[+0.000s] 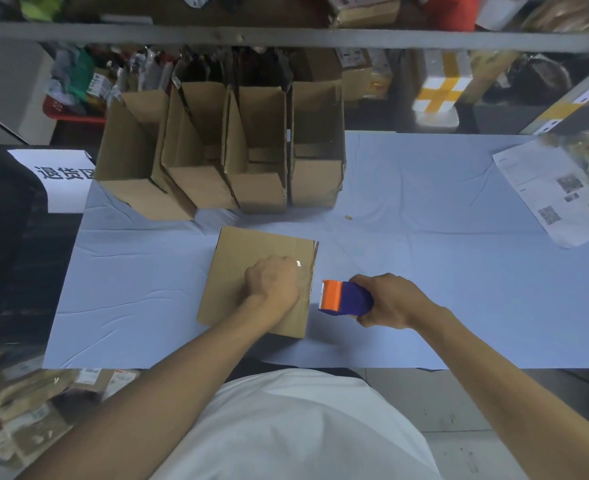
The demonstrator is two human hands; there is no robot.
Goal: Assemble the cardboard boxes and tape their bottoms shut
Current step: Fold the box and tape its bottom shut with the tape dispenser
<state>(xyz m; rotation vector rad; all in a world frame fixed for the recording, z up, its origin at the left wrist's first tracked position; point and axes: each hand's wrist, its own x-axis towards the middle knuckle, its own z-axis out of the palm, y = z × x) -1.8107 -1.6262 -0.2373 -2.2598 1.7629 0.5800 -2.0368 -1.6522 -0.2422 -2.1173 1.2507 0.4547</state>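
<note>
Right hand (388,301), lower centre, grips the orange-and-blue tape dispenser (345,297) just beside the box (244,268); left hand (274,280), curled, presses its taped bottom. Taping looks finished; next, stand it with the four assembled boxes (224,150) above.

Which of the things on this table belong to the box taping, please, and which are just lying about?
For the job: box being taped, tape dispenser, four open boxes, left hand, right hand.

Lying about: printed sheet, small crumb, sign.
</note>
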